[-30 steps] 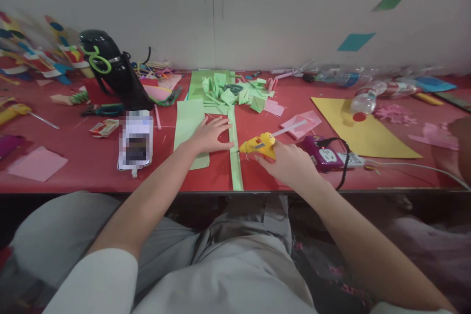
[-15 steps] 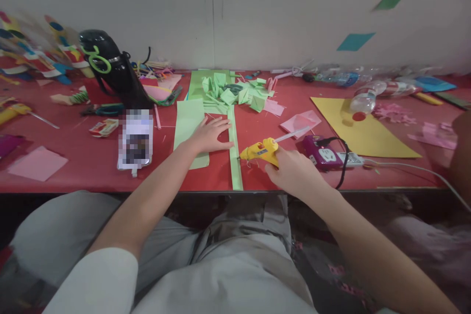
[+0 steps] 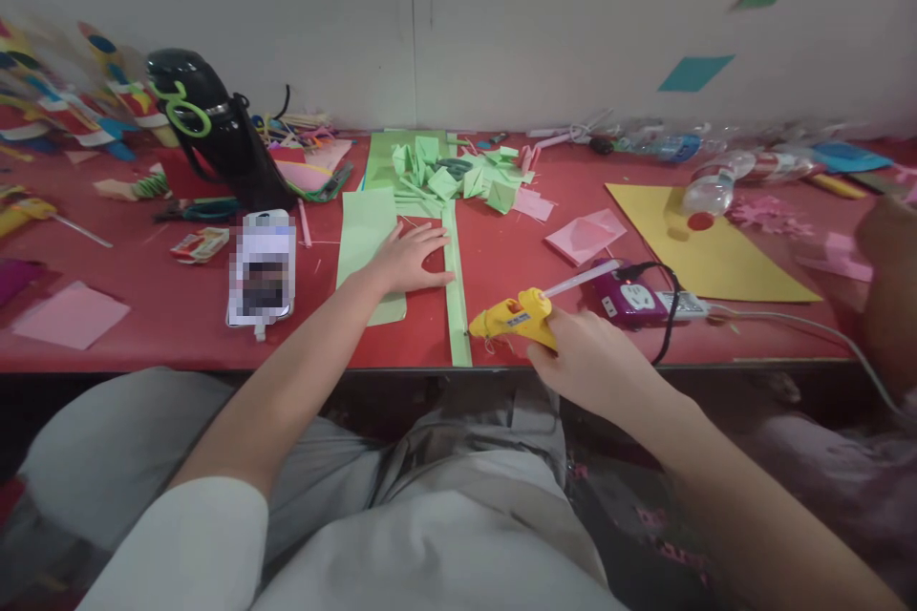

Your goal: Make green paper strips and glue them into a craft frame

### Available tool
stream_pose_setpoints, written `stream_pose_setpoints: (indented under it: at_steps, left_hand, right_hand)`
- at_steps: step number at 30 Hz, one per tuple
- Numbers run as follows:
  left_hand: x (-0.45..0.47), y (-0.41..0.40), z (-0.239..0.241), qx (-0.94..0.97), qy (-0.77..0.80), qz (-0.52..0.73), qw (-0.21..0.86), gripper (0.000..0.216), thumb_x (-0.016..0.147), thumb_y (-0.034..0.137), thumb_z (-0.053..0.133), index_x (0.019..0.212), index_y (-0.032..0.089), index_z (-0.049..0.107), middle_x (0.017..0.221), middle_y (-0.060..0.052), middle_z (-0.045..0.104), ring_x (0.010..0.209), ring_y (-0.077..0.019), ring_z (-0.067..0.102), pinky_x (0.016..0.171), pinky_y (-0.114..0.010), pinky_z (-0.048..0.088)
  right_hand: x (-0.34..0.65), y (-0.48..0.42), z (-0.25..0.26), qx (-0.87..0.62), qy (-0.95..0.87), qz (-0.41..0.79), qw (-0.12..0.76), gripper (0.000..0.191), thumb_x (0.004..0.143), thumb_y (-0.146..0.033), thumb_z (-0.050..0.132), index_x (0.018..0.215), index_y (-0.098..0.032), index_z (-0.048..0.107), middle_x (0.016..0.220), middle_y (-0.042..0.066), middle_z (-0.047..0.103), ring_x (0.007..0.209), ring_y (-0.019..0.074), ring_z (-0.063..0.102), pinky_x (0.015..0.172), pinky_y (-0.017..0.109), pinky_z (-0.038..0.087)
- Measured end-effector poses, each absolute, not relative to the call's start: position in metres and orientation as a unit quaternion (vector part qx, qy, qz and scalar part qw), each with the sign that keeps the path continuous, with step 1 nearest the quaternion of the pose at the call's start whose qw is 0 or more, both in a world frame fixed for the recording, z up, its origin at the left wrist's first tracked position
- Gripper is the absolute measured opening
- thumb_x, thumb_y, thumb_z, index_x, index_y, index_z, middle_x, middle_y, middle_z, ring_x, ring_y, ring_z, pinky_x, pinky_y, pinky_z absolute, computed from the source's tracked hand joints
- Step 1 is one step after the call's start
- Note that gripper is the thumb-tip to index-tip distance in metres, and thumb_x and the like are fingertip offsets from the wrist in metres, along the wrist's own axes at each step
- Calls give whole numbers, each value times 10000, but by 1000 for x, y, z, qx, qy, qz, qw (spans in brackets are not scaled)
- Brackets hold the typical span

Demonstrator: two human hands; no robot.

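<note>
My right hand [image 3: 584, 358] is closed around a yellow glue gun [image 3: 514, 316] with a clear glue stick poking out of its back. The gun's nozzle touches the near end of a long narrow green paper strip [image 3: 454, 282] that runs away from me across the red table [image 3: 143, 305]. My left hand [image 3: 408, 258] lies flat, fingers spread, on the table between the strip and a wider green sheet [image 3: 367, 239]; its fingertips rest at the strip's left edge.
A phone [image 3: 262, 272] lies left of the green sheet. A pile of green paper scraps [image 3: 458, 177] sits at the back. A purple power strip [image 3: 630, 298], yellow sheet [image 3: 706, 243], pink papers and bottles lie to the right. Another person's arm [image 3: 888, 277] shows at the far right.
My right hand has drawn the glue gun toward me along the strip, down to its near end by the table edge. My left hand has stayed flat in place.
</note>
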State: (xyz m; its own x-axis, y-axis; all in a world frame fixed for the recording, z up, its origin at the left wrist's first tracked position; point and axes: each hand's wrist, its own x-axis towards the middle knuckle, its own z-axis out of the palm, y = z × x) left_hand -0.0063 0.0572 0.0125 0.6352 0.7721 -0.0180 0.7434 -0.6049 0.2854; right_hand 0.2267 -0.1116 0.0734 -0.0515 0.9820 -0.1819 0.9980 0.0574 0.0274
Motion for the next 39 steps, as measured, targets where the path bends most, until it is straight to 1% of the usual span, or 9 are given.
stream_pose_setpoints:
  at_steps: [7, 11, 14, 16, 18, 22, 28, 34, 39]
  left_hand:
    - [-6, 58, 13, 894, 424, 48, 134, 812, 850, 727, 442, 1527, 282, 383, 1639, -11, 283, 1524, -297, 195, 1240, -535, 35]
    - [-7, 58, 13, 894, 423, 51, 137, 821, 845, 738, 440, 1526, 283, 384, 1637, -5, 286, 1524, -291, 197, 1241, -534, 31]
    - [-7, 57, 13, 893, 424, 57, 141, 824, 839, 748, 444, 1521, 288, 395, 1636, -6, 289, 1523, -288, 202, 1243, -525, 27]
    - [-7, 57, 13, 892, 425, 58, 142, 830, 834, 748, 456, 1521, 286, 395, 1635, -6, 289, 1522, -287, 203, 1244, -525, 28]
    - [-7, 56, 12, 892, 425, 60, 142, 827, 835, 743, 458, 1520, 285, 396, 1635, -7, 292, 1522, -285, 203, 1245, -524, 31]
    - [-8, 56, 13, 893, 421, 63, 145, 810, 843, 739, 451, 1512, 285, 407, 1632, -13, 300, 1521, -288, 207, 1245, -516, 37]
    - [-7, 54, 17, 891, 425, 54, 153, 795, 848, 720, 455, 1518, 296, 391, 1638, -8, 285, 1524, -278, 201, 1245, -515, 38]
    - [-7, 54, 19, 892, 423, 53, 149, 801, 842, 720, 456, 1517, 294, 393, 1635, -10, 294, 1526, -288, 192, 1242, -523, 26]
    - [-8, 56, 19, 895, 418, 46, 146, 794, 842, 700, 470, 1513, 281, 401, 1632, -3, 300, 1527, -301, 182, 1238, -548, 25]
  right_hand:
    - [228, -125, 74, 666, 740, -54, 83, 133, 838, -223, 491, 859, -165, 610, 622, 63, 591, 563, 188, 547, 511, 291, 191]
    - [240, -129, 76, 644, 761, -50, 68, 81, 817, -239, 549, 762, -185, 574, 624, 53, 587, 560, 171, 538, 521, 279, 222]
    - [260, -123, 78, 657, 750, -82, 2, 299, 830, -465, 604, 699, -202, 546, 598, 41, 565, 542, 173, 529, 505, 272, 269]
    - [274, -112, 79, 698, 703, -113, -72, 434, 783, -642, 619, 721, -216, 560, 582, 27, 556, 509, 178, 516, 481, 280, 290]
    - [284, -94, 75, 729, 664, -104, -131, 486, 799, -707, 565, 742, -224, 571, 588, 41, 571, 520, 200, 529, 503, 304, 325]
    - [289, -47, 51, 739, 636, -63, -211, 455, 903, -620, 450, 936, -196, 608, 800, 132, 677, 712, 277, 626, 607, 340, 394]
    - [287, -6, 11, 723, 655, -48, -214, 415, 923, -515, 466, 1024, -134, 594, 935, 198, 688, 845, 316, 640, 695, 361, 427]
    - [293, -18, 4, 698, 667, -13, -261, 424, 891, -502, 525, 1085, -127, 561, 994, 191, 661, 905, 318, 607, 747, 383, 445]
    - [291, -32, 9, 688, 675, -9, -267, 365, 905, -377, 481, 1159, -132, 573, 1025, 191, 664, 937, 318, 603, 802, 409, 451]
